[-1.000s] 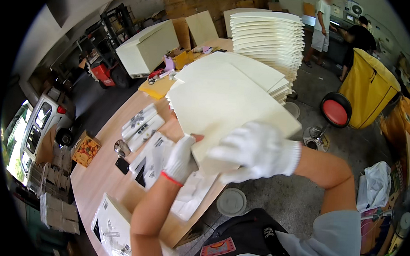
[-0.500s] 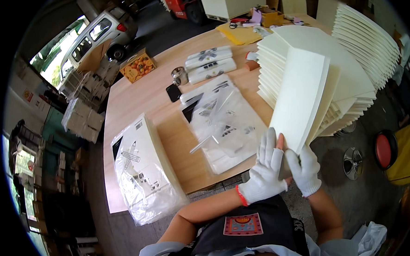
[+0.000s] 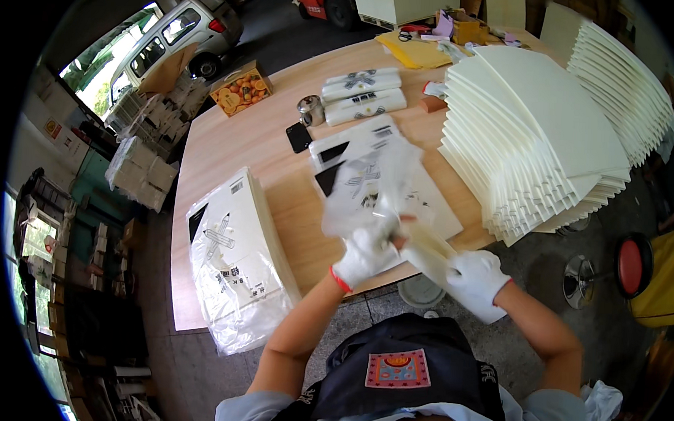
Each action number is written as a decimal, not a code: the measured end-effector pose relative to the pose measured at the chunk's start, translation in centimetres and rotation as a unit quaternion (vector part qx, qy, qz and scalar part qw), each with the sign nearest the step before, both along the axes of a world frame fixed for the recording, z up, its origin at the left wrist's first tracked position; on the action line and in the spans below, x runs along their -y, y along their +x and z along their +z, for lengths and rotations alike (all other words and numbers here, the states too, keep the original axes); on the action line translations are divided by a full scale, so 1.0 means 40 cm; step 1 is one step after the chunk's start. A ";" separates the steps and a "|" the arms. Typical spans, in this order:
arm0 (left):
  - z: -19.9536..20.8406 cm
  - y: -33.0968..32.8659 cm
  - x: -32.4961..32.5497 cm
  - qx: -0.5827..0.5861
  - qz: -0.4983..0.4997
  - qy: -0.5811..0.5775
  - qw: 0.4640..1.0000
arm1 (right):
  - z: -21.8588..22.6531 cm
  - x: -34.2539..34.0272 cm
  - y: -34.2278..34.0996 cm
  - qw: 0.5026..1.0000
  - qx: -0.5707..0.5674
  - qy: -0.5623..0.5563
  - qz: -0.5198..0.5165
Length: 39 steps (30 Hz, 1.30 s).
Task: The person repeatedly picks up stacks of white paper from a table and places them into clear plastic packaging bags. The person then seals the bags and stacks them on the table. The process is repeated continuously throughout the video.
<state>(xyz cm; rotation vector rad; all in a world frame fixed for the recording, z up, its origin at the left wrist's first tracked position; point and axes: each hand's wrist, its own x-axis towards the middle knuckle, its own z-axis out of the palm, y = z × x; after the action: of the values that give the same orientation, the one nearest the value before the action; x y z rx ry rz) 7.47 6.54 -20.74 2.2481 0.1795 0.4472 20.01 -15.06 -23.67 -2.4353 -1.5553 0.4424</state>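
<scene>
Wooden table fills the middle of a cluttered workshop, with concrete floor below it and a silver car parked at 11 o'clock beyond the far edge.

At the near edge, around 6 o'clock, both gloved hands work together. The left hand, in a white glove with a red cuff, is closed on the mouth of a clear plastic bag that rises blurred above it. The right hand grips a cream board, fingers wrapped round its lower end. The board slants up toward the left hand, its upper end touching the bag's opening; whether it is inside cannot be told.

Just beyond the bag, flat printed bags lie spread on the wood. At 9 o'clock from the hands a bagged white box lies at the table's left end, its wrap hanging over the edge. At 2 o'clock a tall fanned stack of boards sits on the right side, with a second stack behind it.

Farther out, near 12 o'clock, rolled packs lie side by side, a small metal tin and a black phone just left of them. A yellow sheet rests at the far edge. Off the table at 11 o'clock sits an open carton of oranges. At 3 o'clock, on the floor, stands a red stool.
</scene>
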 end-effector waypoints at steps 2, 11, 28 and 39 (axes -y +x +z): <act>-0.002 -0.050 0.038 -0.004 -0.064 0.018 0.998 | -0.023 -0.026 0.052 0.987 -0.154 0.055 -0.006; -0.011 -0.015 0.114 0.026 -0.074 -0.027 0.997 | -0.206 -0.163 0.052 0.965 -0.201 0.167 0.013; -0.307 -0.076 0.051 0.153 0.081 0.278 0.945 | -0.248 -0.151 0.048 0.960 0.057 0.120 -0.247; -0.260 -0.435 0.150 -0.025 0.371 -0.352 0.859 | -0.106 0.093 -0.159 0.996 0.079 -0.009 -0.051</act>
<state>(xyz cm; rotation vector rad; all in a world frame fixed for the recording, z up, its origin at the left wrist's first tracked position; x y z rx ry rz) -9.91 0.52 -31.16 1.3930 1.0796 0.5963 13.64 -18.78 -27.92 -2.6047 -1.4827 0.2508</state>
